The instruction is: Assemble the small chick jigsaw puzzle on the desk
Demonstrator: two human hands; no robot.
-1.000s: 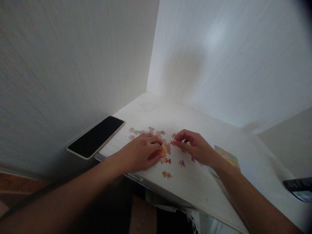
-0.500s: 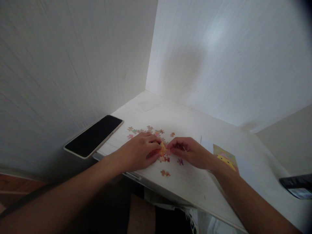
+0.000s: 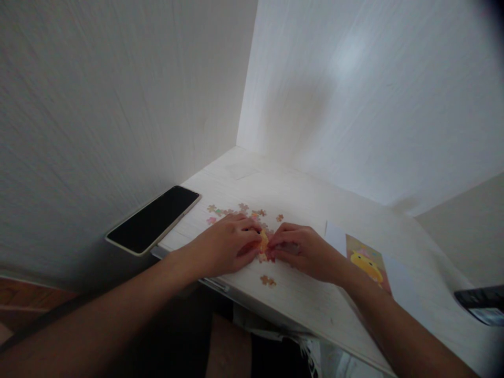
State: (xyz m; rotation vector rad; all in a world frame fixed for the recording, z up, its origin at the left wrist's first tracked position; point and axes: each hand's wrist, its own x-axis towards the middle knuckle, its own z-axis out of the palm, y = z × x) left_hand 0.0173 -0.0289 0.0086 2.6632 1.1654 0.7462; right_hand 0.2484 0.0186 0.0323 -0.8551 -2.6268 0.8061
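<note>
Between my two hands lies a small cluster of joined yellow and reddish jigsaw pieces [image 3: 264, 241], low over the white tabletop. My left hand [image 3: 230, 243] is closed at the cluster's left side, with thumb and fingers gripping its edge. From the right, my right hand [image 3: 305, 248] is curled in a pinch against the cluster's right edge; its fingertips hide what they hold, if anything. Loose jigsaw pieces [image 3: 243, 208] are scattered just beyond my left hand. Nearer the table's front edge lie loose brown pieces [image 3: 268, 281].
A phone with a dark screen [image 3: 154, 219] lies at the table's left edge. On the right, a sheet with a yellow cartoon picture [image 3: 366, 265] lies partly under my right forearm. A dark object with a label [image 3: 480, 304] stands at far right. Pale walls enclose the back and left.
My right hand has shifted slightly down, its fingers now against the cluster's right edge and covering the spot where a purple piece lay. My left hand keeps its place.
</note>
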